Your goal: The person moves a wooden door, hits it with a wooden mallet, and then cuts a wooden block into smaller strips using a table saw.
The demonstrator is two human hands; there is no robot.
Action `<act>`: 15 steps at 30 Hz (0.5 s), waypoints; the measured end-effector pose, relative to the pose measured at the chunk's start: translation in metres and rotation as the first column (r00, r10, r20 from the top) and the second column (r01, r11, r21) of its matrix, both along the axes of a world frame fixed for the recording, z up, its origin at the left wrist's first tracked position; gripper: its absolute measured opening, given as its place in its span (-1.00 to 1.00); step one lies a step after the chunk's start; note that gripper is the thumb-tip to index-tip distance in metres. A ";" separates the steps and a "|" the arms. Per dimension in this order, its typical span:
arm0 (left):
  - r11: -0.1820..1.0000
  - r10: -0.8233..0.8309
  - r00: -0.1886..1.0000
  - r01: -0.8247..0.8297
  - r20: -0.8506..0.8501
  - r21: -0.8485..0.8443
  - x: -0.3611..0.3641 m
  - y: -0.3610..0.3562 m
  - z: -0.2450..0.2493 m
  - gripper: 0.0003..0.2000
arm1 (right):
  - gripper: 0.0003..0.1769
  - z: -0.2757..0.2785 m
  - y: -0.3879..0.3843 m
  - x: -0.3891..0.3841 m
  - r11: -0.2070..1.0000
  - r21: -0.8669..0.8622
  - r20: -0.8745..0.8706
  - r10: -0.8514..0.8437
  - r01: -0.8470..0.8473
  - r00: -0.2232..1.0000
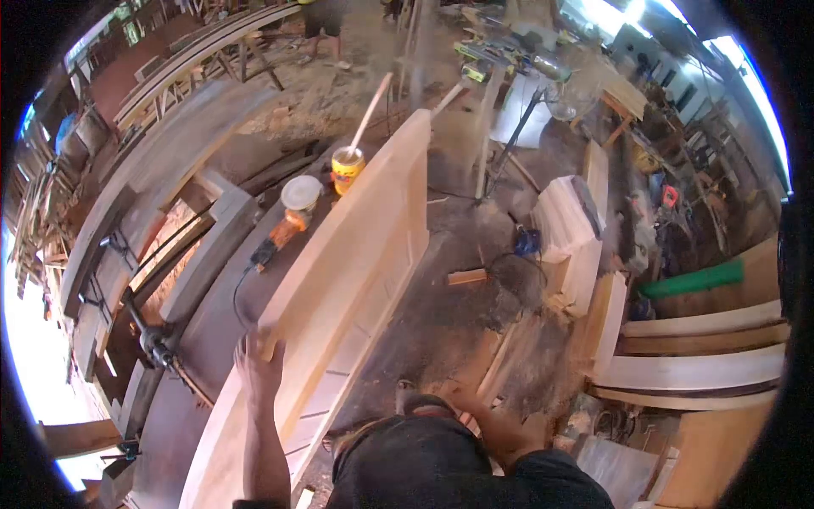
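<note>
A long pale wooden panel [339, 271] with a framed face, much like a door, stands on its edge and runs away from me. My left hand [259, 363] grips its upper edge, thumb on the near side and fingers over the far side. My right hand [458, 399] is low in front of my body, by my dark clothing. Its fingers are smeared and partly hidden, so what they hold does not show. An orange and black power sander [284, 229] with a pale round head lies on the bench left of the panel.
Beyond the sander stands a yellow tub [347, 170] with a stick in it. Clamps [154, 343] and a grey frame are at the left. Stacked pale boards [695, 371] lie at the right, near a blue power tool [526, 241] and its cord. Another person's legs [322, 25] show far back.
</note>
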State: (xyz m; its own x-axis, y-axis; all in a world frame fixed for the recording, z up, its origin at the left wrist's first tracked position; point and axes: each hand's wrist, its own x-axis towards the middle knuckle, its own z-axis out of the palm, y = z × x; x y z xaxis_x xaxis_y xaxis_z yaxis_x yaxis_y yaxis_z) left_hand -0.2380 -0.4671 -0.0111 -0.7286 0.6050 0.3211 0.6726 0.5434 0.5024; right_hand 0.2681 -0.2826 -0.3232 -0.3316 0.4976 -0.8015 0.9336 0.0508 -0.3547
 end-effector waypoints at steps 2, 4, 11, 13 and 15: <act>1.000 -0.007 1.000 0.007 -0.023 -0.012 -0.014 0.069 -0.008 -0.48 | -0.54 0.002 0.053 0.024 0.984 0.077 -0.029 -0.159 0.161 0.987; 0.971 0.128 0.990 -0.138 -0.065 -0.195 -0.020 0.091 -0.019 -0.50 | -0.59 -0.017 0.092 0.045 0.935 0.139 -0.149 -0.307 0.328 0.940; 0.867 0.279 0.941 -0.333 -0.194 -0.370 -0.022 0.104 -0.033 -0.45 | -0.59 0.022 0.160 0.009 0.806 0.057 -0.113 -0.581 0.589 0.806; 0.873 0.267 0.926 -0.350 -0.267 -0.340 -0.025 0.101 -0.043 -0.38 | -0.58 0.033 0.165 -0.015 0.903 0.048 -0.053 -0.425 0.428 0.904; 0.870 0.279 0.895 -0.389 -0.347 -0.303 -0.025 0.095 -0.057 -0.28 | -0.57 0.021 0.185 -0.025 0.949 -0.048 -0.063 -0.315 0.312 0.947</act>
